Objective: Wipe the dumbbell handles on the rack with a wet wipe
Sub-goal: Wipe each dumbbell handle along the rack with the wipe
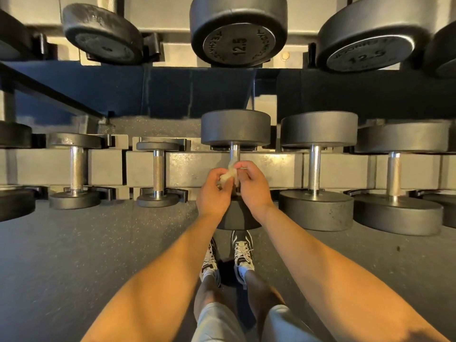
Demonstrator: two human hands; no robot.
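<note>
Both hands (pixel 235 186) pinch wet wipe (pixel 228 175) over dumbbell handle (pixel 234 151).

One head-worn wide-angle view — faces forward and down, close over the rack (pixel 187 169), floor (pixel 74 243) beneath.

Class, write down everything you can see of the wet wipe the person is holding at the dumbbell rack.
The wet wipe is a small, pale off-white sheet, crumpled into a wrinkled wad rather than spread flat. The left hand and the right hand both pinch it between fingertips and thumb, hiding its lower part. It sits over the chrome handle of the middle dumbbell in the lower row, and its top end seems to lie against the bar.
</note>
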